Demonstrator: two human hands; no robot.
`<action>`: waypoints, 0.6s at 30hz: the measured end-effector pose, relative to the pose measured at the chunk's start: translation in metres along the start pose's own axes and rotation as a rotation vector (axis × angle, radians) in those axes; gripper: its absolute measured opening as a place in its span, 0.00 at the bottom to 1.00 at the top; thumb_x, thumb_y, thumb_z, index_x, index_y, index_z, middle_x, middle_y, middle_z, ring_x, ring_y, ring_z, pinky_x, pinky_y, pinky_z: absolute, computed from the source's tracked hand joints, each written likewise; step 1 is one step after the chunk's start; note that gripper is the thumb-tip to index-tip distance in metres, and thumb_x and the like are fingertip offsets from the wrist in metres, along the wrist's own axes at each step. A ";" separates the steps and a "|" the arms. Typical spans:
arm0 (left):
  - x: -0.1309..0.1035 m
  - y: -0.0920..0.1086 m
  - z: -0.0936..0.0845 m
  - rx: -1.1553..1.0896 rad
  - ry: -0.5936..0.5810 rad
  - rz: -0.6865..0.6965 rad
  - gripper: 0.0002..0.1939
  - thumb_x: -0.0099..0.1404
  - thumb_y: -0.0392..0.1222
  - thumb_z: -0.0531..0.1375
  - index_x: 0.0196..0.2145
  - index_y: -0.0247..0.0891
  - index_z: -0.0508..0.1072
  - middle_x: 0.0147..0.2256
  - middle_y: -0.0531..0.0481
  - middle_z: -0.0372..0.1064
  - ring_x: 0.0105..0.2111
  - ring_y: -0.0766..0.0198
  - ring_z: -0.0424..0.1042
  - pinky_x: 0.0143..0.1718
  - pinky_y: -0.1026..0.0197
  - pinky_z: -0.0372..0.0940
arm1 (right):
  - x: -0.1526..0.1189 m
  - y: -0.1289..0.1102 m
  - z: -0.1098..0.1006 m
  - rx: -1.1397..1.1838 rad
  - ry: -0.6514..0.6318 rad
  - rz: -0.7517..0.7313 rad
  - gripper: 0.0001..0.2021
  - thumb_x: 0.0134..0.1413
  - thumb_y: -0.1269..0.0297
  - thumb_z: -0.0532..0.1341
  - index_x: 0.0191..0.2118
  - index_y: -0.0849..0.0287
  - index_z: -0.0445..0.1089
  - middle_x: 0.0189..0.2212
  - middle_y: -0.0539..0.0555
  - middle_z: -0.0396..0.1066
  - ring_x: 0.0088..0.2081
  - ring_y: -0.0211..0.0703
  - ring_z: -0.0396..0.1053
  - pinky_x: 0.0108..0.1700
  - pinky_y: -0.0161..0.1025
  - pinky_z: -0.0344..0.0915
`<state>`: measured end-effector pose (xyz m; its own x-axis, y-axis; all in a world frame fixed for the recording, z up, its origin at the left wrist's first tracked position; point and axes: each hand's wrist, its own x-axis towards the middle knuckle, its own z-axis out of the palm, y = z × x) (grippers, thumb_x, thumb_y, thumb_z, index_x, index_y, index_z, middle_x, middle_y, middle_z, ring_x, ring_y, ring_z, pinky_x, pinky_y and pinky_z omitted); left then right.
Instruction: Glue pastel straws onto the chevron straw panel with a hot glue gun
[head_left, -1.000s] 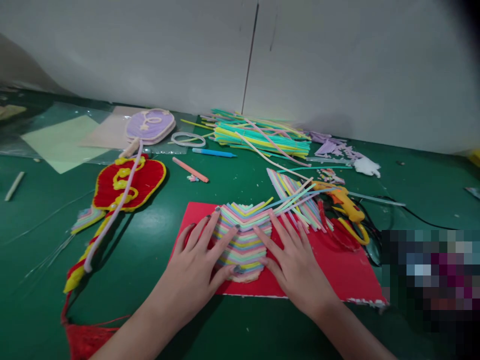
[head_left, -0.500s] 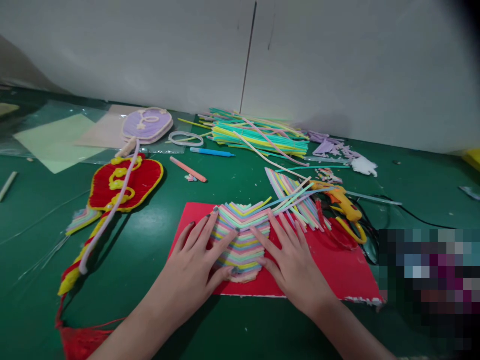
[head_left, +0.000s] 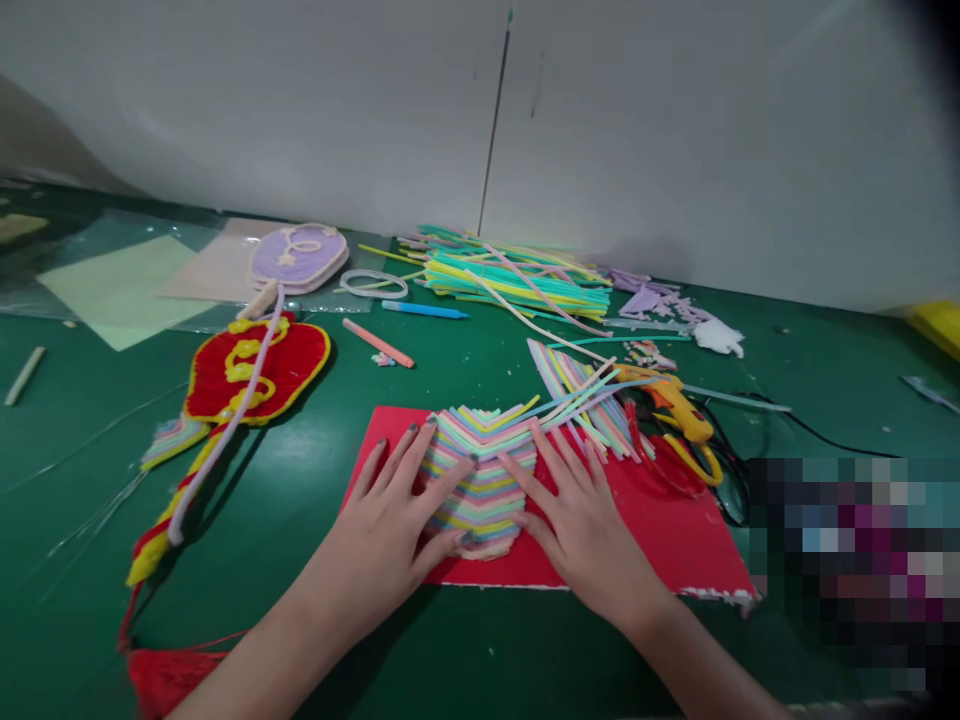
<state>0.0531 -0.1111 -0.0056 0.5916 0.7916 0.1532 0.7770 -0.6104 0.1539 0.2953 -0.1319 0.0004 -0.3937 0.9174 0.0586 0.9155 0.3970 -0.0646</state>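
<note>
Both palms face down over a striped panel [head_left: 484, 490] of pastel pipe cleaners laid in V-shaped rows on a red board [head_left: 637, 540]. My left hand [head_left: 397, 510] presses the panel's left side, its fingers spread. On the right side, my right hand [head_left: 577, 520] lies with fingers apart, the fingertips touching the rows near the upper right. Loose pipe cleaner ends [head_left: 581, 395] stick out past the panel's upper right edge, beyond the right fingertips. A second striped piece [head_left: 559, 375] lies just behind them.
Orange-handled scissors [head_left: 694, 460] and a yellow glue gun [head_left: 679, 405] with its cord lie right. A pipe cleaner bundle [head_left: 517, 280] is at the back. To the left are a red fan [head_left: 217, 375], a purple fan [head_left: 281, 262], a blue pen [head_left: 424, 310] and a pink pen [head_left: 379, 343].
The view has shifted very slightly. Both hands stay spread on the striped panel, with hardly any movement.
</note>
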 end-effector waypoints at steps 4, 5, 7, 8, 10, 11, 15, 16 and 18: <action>-0.002 0.000 -0.002 -0.040 -0.010 -0.014 0.31 0.66 0.48 0.56 0.64 0.51 0.52 0.68 0.42 0.35 0.64 0.42 0.48 0.59 0.37 0.52 | -0.001 0.001 0.000 0.002 -0.005 -0.011 0.28 0.66 0.55 0.46 0.68 0.42 0.36 0.69 0.55 0.33 0.68 0.55 0.37 0.62 0.65 0.45; -0.002 0.000 -0.003 -0.053 -0.011 -0.022 0.31 0.66 0.48 0.56 0.64 0.52 0.52 0.68 0.42 0.36 0.64 0.42 0.49 0.59 0.37 0.52 | -0.001 0.001 -0.001 0.003 -0.005 -0.014 0.28 0.66 0.55 0.46 0.68 0.42 0.36 0.69 0.55 0.33 0.68 0.55 0.37 0.62 0.64 0.45; -0.001 -0.001 -0.005 -0.083 -0.016 -0.041 0.28 0.68 0.48 0.53 0.64 0.52 0.53 0.68 0.43 0.39 0.64 0.44 0.50 0.58 0.38 0.54 | -0.001 0.001 0.000 0.006 -0.002 -0.014 0.27 0.66 0.55 0.46 0.67 0.42 0.37 0.69 0.55 0.33 0.68 0.55 0.37 0.62 0.64 0.45; 0.000 -0.001 -0.006 -0.098 -0.019 -0.053 0.27 0.69 0.49 0.52 0.64 0.52 0.53 0.67 0.44 0.40 0.63 0.45 0.51 0.58 0.39 0.55 | -0.001 0.001 0.000 0.008 0.003 -0.013 0.27 0.66 0.54 0.46 0.67 0.41 0.37 0.69 0.55 0.33 0.68 0.55 0.38 0.62 0.64 0.45; 0.002 -0.003 -0.008 -0.127 -0.026 -0.079 0.25 0.70 0.50 0.50 0.63 0.52 0.55 0.67 0.45 0.44 0.62 0.48 0.53 0.58 0.40 0.56 | -0.001 0.001 0.001 0.009 0.012 -0.010 0.27 0.66 0.54 0.46 0.67 0.41 0.38 0.69 0.55 0.33 0.68 0.56 0.38 0.62 0.64 0.45; 0.004 -0.004 -0.009 -0.137 -0.029 -0.091 0.25 0.70 0.50 0.50 0.63 0.51 0.56 0.66 0.45 0.46 0.62 0.48 0.54 0.58 0.41 0.56 | -0.001 0.001 0.001 0.009 0.015 -0.010 0.27 0.66 0.53 0.46 0.67 0.41 0.38 0.69 0.55 0.34 0.68 0.56 0.39 0.62 0.64 0.45; 0.010 -0.006 -0.014 -0.168 -0.028 -0.134 0.24 0.70 0.48 0.50 0.63 0.47 0.56 0.63 0.45 0.54 0.59 0.53 0.58 0.58 0.44 0.57 | 0.000 0.001 0.002 0.012 0.033 -0.010 0.27 0.65 0.54 0.48 0.67 0.41 0.41 0.69 0.54 0.35 0.67 0.56 0.41 0.62 0.65 0.44; 0.011 -0.005 -0.015 -0.160 -0.023 -0.141 0.25 0.70 0.48 0.50 0.63 0.45 0.56 0.62 0.44 0.56 0.59 0.53 0.59 0.57 0.45 0.58 | 0.000 0.000 0.002 0.013 0.038 -0.010 0.27 0.65 0.54 0.48 0.67 0.41 0.41 0.69 0.54 0.35 0.67 0.56 0.41 0.62 0.65 0.44; 0.014 0.001 -0.016 -0.102 -0.002 -0.137 0.26 0.69 0.49 0.50 0.63 0.44 0.56 0.62 0.41 0.56 0.59 0.51 0.59 0.57 0.43 0.57 | 0.000 0.001 0.002 0.013 0.040 -0.009 0.27 0.65 0.53 0.48 0.67 0.41 0.41 0.69 0.55 0.35 0.67 0.56 0.41 0.62 0.65 0.45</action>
<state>0.0587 -0.1014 0.0125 0.4821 0.8676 0.1221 0.8246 -0.4964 0.2713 0.2959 -0.1318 -0.0014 -0.3983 0.9119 0.0991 0.9106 0.4061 -0.0767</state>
